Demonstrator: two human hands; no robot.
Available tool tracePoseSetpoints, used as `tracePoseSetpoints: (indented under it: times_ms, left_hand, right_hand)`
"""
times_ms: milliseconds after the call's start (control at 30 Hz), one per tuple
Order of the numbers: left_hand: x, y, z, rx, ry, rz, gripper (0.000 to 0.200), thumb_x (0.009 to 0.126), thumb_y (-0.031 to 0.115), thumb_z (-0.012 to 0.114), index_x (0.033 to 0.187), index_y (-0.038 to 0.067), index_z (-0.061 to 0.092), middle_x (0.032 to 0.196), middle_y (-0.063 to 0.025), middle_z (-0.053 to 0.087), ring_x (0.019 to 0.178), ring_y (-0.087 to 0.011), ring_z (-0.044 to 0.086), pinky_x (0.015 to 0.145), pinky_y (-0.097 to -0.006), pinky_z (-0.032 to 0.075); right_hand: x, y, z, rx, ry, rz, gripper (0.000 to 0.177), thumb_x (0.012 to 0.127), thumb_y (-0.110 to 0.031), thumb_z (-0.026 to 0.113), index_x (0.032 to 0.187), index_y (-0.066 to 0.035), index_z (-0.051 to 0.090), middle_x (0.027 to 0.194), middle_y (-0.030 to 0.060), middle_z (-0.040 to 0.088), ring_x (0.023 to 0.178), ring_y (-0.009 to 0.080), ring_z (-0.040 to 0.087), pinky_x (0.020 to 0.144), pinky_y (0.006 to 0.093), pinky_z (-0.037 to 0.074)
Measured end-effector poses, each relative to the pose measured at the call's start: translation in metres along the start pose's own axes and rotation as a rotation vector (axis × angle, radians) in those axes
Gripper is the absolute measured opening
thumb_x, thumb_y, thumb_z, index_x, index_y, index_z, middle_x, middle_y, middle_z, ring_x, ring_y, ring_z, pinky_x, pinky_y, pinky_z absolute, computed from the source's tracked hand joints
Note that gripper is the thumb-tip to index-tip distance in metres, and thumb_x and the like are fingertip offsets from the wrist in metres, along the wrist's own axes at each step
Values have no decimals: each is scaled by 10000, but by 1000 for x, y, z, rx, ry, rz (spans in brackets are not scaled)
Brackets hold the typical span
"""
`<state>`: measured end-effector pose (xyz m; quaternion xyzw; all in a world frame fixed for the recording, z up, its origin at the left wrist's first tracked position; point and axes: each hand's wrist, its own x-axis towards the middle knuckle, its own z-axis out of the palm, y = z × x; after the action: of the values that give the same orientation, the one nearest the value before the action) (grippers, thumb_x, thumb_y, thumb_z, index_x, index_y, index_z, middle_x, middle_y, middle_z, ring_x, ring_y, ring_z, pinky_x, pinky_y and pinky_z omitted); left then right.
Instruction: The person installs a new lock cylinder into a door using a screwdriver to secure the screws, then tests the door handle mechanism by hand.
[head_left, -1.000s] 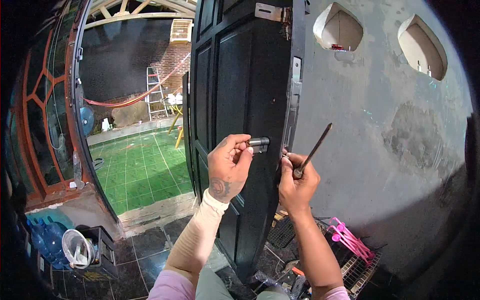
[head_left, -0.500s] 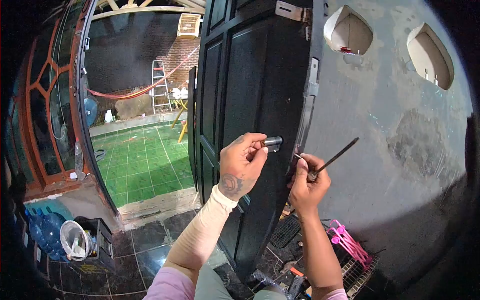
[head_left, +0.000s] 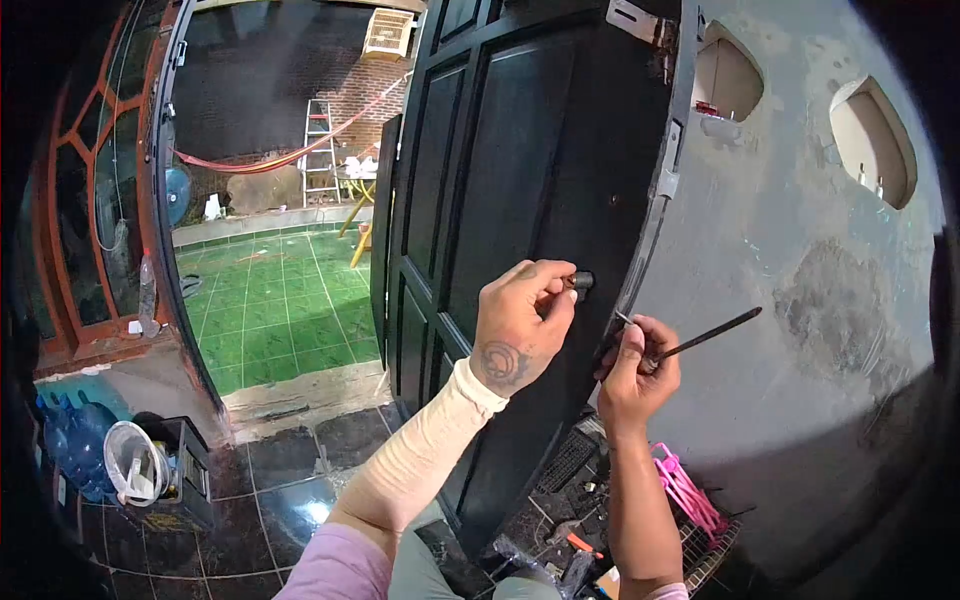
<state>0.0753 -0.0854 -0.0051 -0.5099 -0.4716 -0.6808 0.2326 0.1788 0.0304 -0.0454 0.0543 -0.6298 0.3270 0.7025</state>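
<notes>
My left hand (head_left: 520,322) is closed, its thumb and fingers pinching the near end of a metal lock cylinder (head_left: 584,282). The cylinder's far end sits in a hole in the black panelled door (head_left: 515,160). Beside the door's edge, my right hand (head_left: 637,378) is closed around a screwdriver (head_left: 712,332) whose dark shaft points up to the right. A thin, screw-like piece (head_left: 623,318) sticks out between the right thumb and forefinger toward the door edge. The fingers hide most of the screwdriver's handle.
A metal plate (head_left: 672,160) runs down the door edge, and a latch (head_left: 638,20) is fixed higher up. Pink metal stand (head_left: 690,495), wire rack and scattered tools lie below right. A black crate (head_left: 190,480) and blue water bottles (head_left: 75,440) stand at left.
My left hand has come closer to the door, and less of the cylinder sticks out. The right hand keeps its hold on the screwdriver. The whole view has shifted slightly.
</notes>
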Motion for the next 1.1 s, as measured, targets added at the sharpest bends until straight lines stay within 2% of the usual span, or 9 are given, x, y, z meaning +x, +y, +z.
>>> tracePoseSetpoints:
  times_ms: [200,500,800,933,967,1100]
  left_hand:
    - [3,-2,3,13,-3,59,236,864,-44,696,1099,-21,703,892,-66,684,763,-85,661,654,-227,546]
    - [1,-6,7,-27,-5,6,239,865,-36,702,1104,-22,706,901,-78,703,762,-89,663,669,-231,554]
    - [1,-11,8,-55,-31,4,235,888,-39,680,1123,-26,691,884,-54,687,748,-75,646,672,-216,540]
    - [0,-15,11,-116,-43,-65,239,912,-40,661,1151,-50,668,933,-43,681,792,-77,646,723,-214,553]
    - [-1,-14,11,-132,-46,-82,240,922,-41,653,1161,-62,657,949,-40,676,817,-80,648,738,-218,563]
    - [-2,-11,12,-239,-80,-205,291,923,-65,641,1213,-48,627,987,-52,640,847,-96,633,781,-241,566]
  right_hand:
    - [-1,-3,2,21,27,39,118,1021,-115,587,1076,-12,599,795,35,611,522,53,523,428,208,427]
    - [3,3,0,-86,-44,-6,88,1007,-90,616,1029,-5,627,727,-13,589,535,31,505,431,200,395]
    - [4,-3,1,-71,-26,45,97,1003,-97,626,1009,0,631,719,-13,591,537,32,512,433,200,411]
    - [-1,-4,1,147,48,37,73,1001,-64,595,1039,-3,580,692,26,602,547,69,574,471,222,457]
    - [-3,-4,-2,139,58,52,81,1018,-78,562,1061,-18,528,684,40,584,530,91,572,467,233,473]
    - [-12,-21,-24,460,255,188,124,1030,-119,552,1068,-38,468,687,60,546,495,106,530,431,258,492]
